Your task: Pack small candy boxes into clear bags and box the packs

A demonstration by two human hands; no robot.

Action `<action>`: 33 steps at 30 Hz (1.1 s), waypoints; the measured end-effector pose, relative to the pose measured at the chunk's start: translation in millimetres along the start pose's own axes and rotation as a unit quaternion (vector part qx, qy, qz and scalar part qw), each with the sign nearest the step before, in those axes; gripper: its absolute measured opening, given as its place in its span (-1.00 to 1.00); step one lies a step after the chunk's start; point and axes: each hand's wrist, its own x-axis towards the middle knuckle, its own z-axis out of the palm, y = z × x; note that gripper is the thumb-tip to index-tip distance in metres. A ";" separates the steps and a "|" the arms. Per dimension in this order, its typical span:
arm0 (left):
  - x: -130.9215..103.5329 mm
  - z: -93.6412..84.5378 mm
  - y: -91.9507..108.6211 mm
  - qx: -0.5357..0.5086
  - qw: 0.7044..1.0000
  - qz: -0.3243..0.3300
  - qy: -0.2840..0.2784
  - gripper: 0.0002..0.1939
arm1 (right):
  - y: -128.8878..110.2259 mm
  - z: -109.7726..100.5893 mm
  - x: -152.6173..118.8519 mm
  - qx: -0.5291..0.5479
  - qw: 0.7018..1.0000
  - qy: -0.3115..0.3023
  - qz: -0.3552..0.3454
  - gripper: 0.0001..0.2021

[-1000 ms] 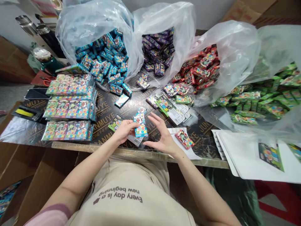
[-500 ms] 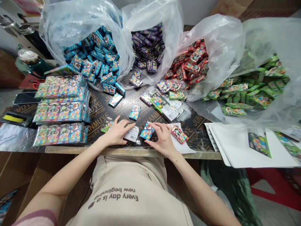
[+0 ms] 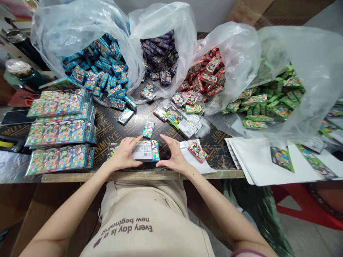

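My left hand (image 3: 123, 154) spans a flat packet with a white barcode label (image 3: 142, 151), its thumb at the near edge and its fingers at the far edge. The hand covers the packet's middle. Against the packet's right end stands a small blue candy box (image 3: 155, 150). My right hand (image 3: 173, 154) is just right of that box, thumb and fingers wide apart with nothing gripped; the thumb tip is close to the box's lower corner. Beyond the left fingertips lies another blue box (image 3: 148, 129). A red box (image 3: 198, 151) rests on white paper (image 3: 184, 145) beside my right hand.
Clear plastic bags spill blue boxes (image 3: 107, 64), purple boxes (image 3: 160, 57), red boxes (image 3: 209, 71) and green boxes (image 3: 278, 94) along the back. Wrapped packs (image 3: 59, 132) are stacked at left. Printed cards (image 3: 182, 119) lie mid-table; white sheets (image 3: 249, 157) overhang the front edge at right.
My right hand has set the blue box against the packet's right end and let go, its fingers now spread. My left hand stays over the packet. The whole view has shifted slightly.
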 end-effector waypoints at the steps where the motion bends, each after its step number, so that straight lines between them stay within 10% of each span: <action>1: -0.6 0.8 -1.0 -0.001 1.000 -0.006 0.008 0.01 | -3.5 -0.9 0.7 0.002 1.000 0.005 0.009 -0.11; 6: -2.2 6.9 -3.6 0.007 1.000 -0.019 0.000 -0.01 | 2.2 -18.9 29.0 0.047 0.995 -0.084 -0.027 -0.44; 11: 6.4 9.4 11.6 0.100 0.993 -0.014 -0.069 -0.05 | 73.2 -56.2 109.7 -0.234 0.954 0.165 0.092 -0.42; 16: 24.4 12.1 33.4 0.163 0.974 0.061 -0.144 -0.19 | 116.9 -75.5 157.7 -0.377 0.908 0.133 0.125 -0.44; 23: 29.8 7.0 29.7 0.184 0.968 0.056 -0.161 -0.45 | 83.7 -67.8 132.9 -0.135 0.976 0.103 0.134 -0.69; 28: 25.5 6.2 27.4 0.183 0.971 0.039 -0.148 -0.44 | 67.3 -36.0 105.2 -0.032 0.978 -0.094 0.182 -0.58; 33: 17.7 4.8 18.0 0.149 0.981 0.015 -0.122 -0.28 | 54.5 -22.6 76.7 -0.061 0.992 -0.066 0.093 -0.34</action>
